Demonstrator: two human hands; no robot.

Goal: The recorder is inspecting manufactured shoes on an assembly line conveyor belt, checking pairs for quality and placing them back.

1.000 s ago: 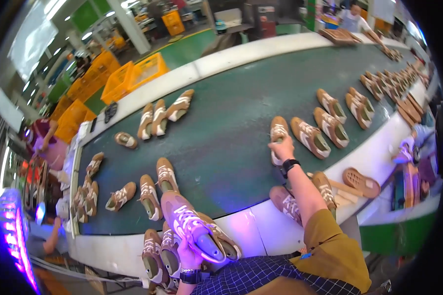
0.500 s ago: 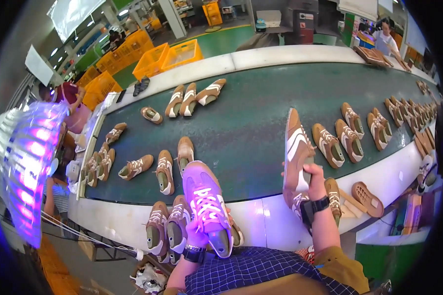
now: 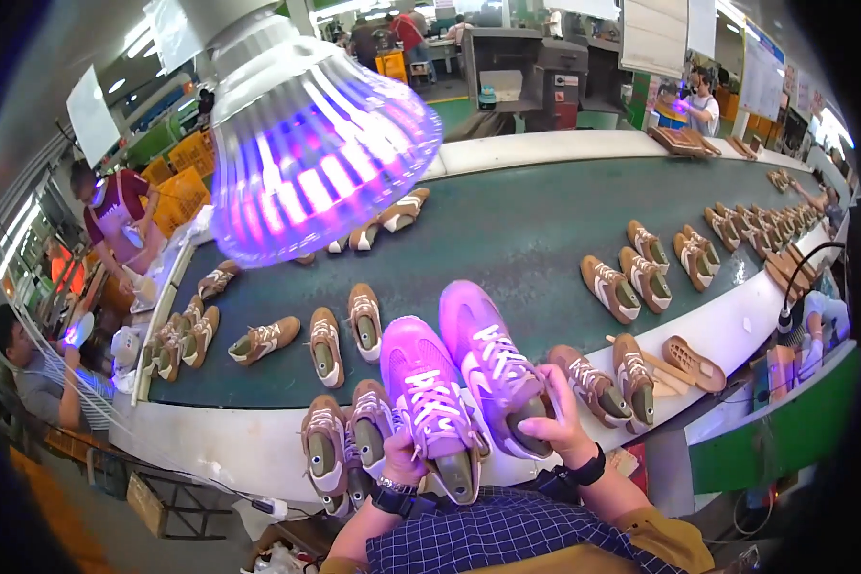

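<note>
My left hand (image 3: 404, 461) grips a brown sneaker (image 3: 421, 373) with white laces by its heel end, toe pointing away from me. Closed on the heel of a second, similar sneaker (image 3: 483, 349) is my right hand (image 3: 562, 421), its thumb at the shoe's opening. Both shoes are side by side, touching or nearly so, over the near ledge. Purple light tints their uppers. A glowing purple lamp (image 3: 320, 153) hangs ahead of them at upper left. More sneakers (image 3: 325, 445) stand beside my left hand, and another pair (image 3: 633, 378) rests near my right.
Beyond the white ledge (image 3: 230, 435) lies a dark green conveyor belt (image 3: 507, 230) carrying several brown sneakers. A loose brown sole (image 3: 694, 365) lies at the right. A person in a dark red top (image 3: 120, 206) works at the left; another person (image 3: 703, 105) stands at the far right.
My right hand has brought its sneaker leftward from the ledge's right side to beside the one in my left hand. The view has shifted, and the lamp now covers part of the belt.
</note>
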